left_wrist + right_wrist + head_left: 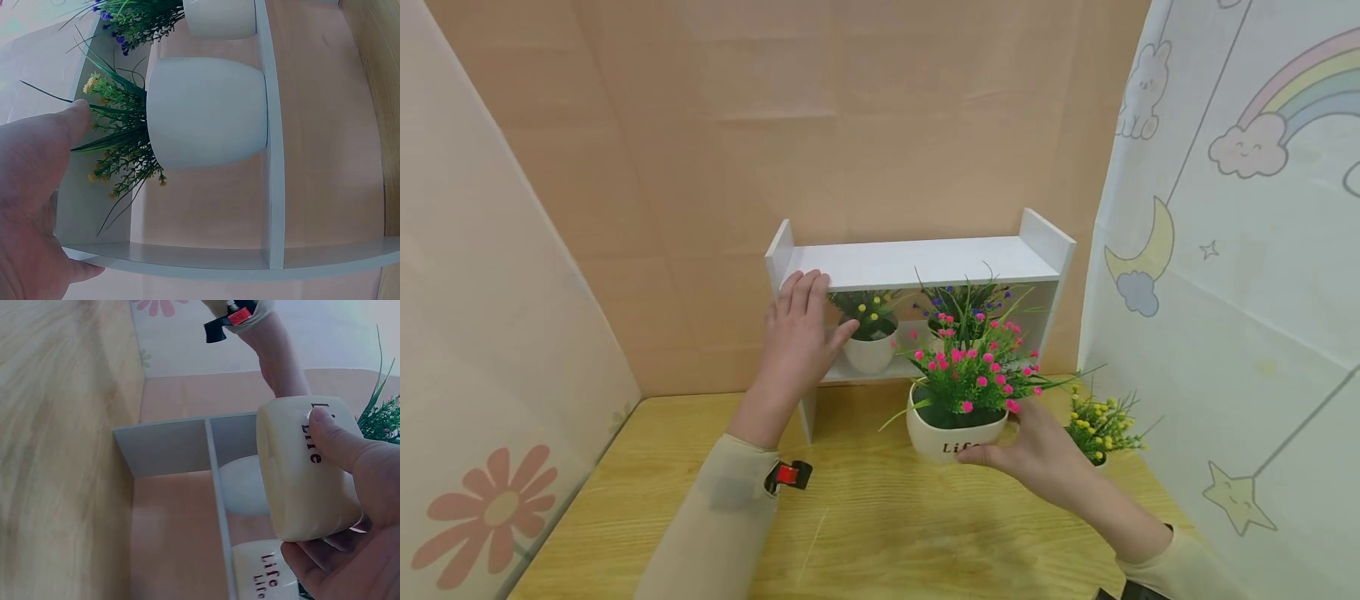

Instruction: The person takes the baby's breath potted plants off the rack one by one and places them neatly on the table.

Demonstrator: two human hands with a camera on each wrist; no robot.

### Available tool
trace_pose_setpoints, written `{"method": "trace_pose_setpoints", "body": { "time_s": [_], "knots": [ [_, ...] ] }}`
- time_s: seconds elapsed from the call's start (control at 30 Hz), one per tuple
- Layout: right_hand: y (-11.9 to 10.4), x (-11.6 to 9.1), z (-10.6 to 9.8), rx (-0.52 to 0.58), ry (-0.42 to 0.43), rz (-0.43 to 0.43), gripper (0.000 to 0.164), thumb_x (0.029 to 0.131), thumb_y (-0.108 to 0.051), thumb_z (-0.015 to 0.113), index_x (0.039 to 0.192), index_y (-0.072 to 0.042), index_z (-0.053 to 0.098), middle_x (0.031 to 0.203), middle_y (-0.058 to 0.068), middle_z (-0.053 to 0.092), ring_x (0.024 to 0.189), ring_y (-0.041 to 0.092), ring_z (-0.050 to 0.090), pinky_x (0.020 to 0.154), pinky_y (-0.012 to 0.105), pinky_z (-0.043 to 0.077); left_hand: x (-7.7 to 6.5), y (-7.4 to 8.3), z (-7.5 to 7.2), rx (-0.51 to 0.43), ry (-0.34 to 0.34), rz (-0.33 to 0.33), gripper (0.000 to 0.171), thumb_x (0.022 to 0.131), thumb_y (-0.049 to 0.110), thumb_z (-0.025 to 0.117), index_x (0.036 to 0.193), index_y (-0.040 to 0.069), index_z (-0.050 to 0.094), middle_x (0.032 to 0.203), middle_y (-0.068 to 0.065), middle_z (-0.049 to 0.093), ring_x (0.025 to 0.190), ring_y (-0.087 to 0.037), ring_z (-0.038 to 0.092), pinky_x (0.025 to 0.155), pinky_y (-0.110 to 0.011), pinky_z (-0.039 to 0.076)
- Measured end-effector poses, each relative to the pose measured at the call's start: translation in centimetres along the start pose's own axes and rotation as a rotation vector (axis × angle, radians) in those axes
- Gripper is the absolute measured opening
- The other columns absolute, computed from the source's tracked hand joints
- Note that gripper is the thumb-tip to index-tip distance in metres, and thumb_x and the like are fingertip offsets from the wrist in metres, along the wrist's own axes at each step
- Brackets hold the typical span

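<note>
My right hand (1048, 454) grips a white flowerpot (936, 437) marked "Life", planted with pink flowers (977, 362). Its thumb lies across the lettering, fingers round the far side; in the right wrist view the pot (306, 475) is held up in front of the shelf. My left hand (801, 337) holds the upper left corner of the white two-tier shelf (917, 260), fingers over the top board and thumb below its front edge. On the middle board stand a yellow-flowered pot (870, 354) and a blue-flowered plant (962, 304), whose pot is mostly hidden in the head view.
Another yellow-flowered plant (1101, 425) stands on the wooden table (865, 517), right of the shelf and partly behind my right hand. A tan backdrop (850, 125) rises behind the shelf. Patterned white panels (1247, 275) flank the table on both sides.
</note>
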State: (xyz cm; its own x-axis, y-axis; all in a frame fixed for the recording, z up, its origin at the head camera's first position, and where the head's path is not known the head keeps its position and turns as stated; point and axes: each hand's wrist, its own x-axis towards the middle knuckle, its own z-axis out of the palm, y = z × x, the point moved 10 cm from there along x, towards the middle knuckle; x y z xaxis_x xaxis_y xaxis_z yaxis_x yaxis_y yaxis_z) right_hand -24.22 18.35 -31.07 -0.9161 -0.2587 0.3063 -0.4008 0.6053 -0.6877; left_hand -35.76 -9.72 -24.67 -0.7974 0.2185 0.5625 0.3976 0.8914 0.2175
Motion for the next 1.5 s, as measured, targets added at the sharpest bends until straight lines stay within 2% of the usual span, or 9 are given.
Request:
{"method": "trace_pose_setpoints", "body": {
  "time_s": [0.13,0.23,0.37,0.5,0.63,0.77,0.9,1.13,1.5],
  "knots": [
    [1.7,-0.9,0.9,-0.013,-0.008,0.085,0.078,0.083,-0.045,0.098,0.148,-0.017,0.064,0.137,0.000,0.074,0.136,0.036,0.064,0.106,0.063,0.054,0.1,-0.1,0.1,0.001,0.002,0.004,0.081,0.108,0.050,0.071,0.165,0.007,0.032,0.171,-0.015,0.033,0.164,-0.038,0.018,0.126,-0.070,0.028],
    [2.9,-1.5,1.6,-0.023,-0.002,0.139,0.099,0.082,-0.047,0.099,0.162,-0.015,0.049,0.151,0.014,0.065,0.144,0.046,0.056,0.109,0.069,0.050,0.1,-0.2,0.3,0.000,-0.002,0.004,0.081,0.108,0.051,0.071,0.165,0.007,0.032,0.171,-0.015,0.032,0.164,-0.038,0.017,0.126,-0.070,0.027],
    [4.6,-2.4,2.7,-0.062,-0.019,0.221,0.121,0.082,-0.053,0.097,0.172,-0.007,0.030,0.162,0.029,0.051,0.147,0.054,0.049,0.109,0.070,0.049,0.2,-0.3,0.4,-0.008,-0.017,-0.001,0.082,0.108,0.050,0.070,0.166,0.007,0.030,0.172,-0.015,0.031,0.164,-0.038,0.016,0.126,-0.071,0.026],
    [6.0,-2.8,3.7,-0.103,-0.047,0.276,0.124,0.084,-0.058,0.094,0.168,0.007,0.031,0.161,0.037,0.048,0.146,0.061,0.045,0.111,0.072,0.047,0.3,-0.5,0.4,-0.014,-0.024,-0.003,0.083,0.108,0.050,0.071,0.166,0.007,0.030,0.172,-0.015,0.030,0.164,-0.039,0.015,0.127,-0.071,0.025],
    [7.0,-2.8,4.4,-0.111,-0.041,0.264,0.122,0.085,-0.057,0.093,0.169,0.006,0.031,0.160,0.037,0.048,0.146,0.062,0.045,0.112,0.073,0.045,0.5,-0.6,0.3,-0.017,-0.019,-0.003,0.083,0.108,0.049,0.072,0.165,0.007,0.030,0.172,-0.016,0.030,0.164,-0.039,0.015,0.127,-0.070,0.024],
    [7.8,-2.6,4.9,-0.101,-0.014,0.192,0.116,0.085,-0.051,0.096,0.171,-0.005,0.034,0.158,0.030,0.055,0.142,0.054,0.054,0.109,0.068,0.051,0.6,-0.7,0.4,-0.019,-0.023,-0.001,0.083,0.108,0.049,0.072,0.166,0.007,0.029,0.172,-0.016,0.029,0.165,-0.039,0.014,0.128,-0.070,0.023],
    [8.5,-2.5,5.2,-0.120,0.018,0.130,0.113,0.083,-0.044,0.098,0.170,-0.010,0.035,0.157,0.026,0.058,0.140,0.051,0.058,0.108,0.066,0.052,0.6,-0.8,0.5,-0.019,-0.028,0.002,0.083,0.108,0.049,0.070,0.166,0.007,0.029,0.172,-0.016,0.029,0.165,-0.038,0.013,0.128,-0.070,0.023],
    [9.9,-2.4,5.7,-0.154,0.050,0.085,0.111,0.079,-0.039,0.102,0.166,-0.007,0.039,0.147,0.029,0.065,0.132,0.052,0.064,0.106,0.065,0.055,0.6,-0.9,0.7,-0.026,-0.026,-0.001,0.083,0.108,0.049,0.070,0.166,0.008,0.028,0.172,-0.014,0.029,0.165,-0.038,0.013,0.128,-0.070,0.023],
    [12.5,-1.9,6.3,-0.140,0.076,0.081,0.102,0.074,-0.026,0.106,0.157,-0.004,0.051,0.142,0.026,0.069,0.130,0.049,0.066,0.108,0.064,0.053,0.7,-1.1,1.1,-0.028,-0.042,-0.001,0.084,0.108,0.050,0.070,0.167,0.008,0.026,0.173,-0.014,0.026,0.165,-0.037,0.011,0.129,-0.069,0.021]
  ]
}}
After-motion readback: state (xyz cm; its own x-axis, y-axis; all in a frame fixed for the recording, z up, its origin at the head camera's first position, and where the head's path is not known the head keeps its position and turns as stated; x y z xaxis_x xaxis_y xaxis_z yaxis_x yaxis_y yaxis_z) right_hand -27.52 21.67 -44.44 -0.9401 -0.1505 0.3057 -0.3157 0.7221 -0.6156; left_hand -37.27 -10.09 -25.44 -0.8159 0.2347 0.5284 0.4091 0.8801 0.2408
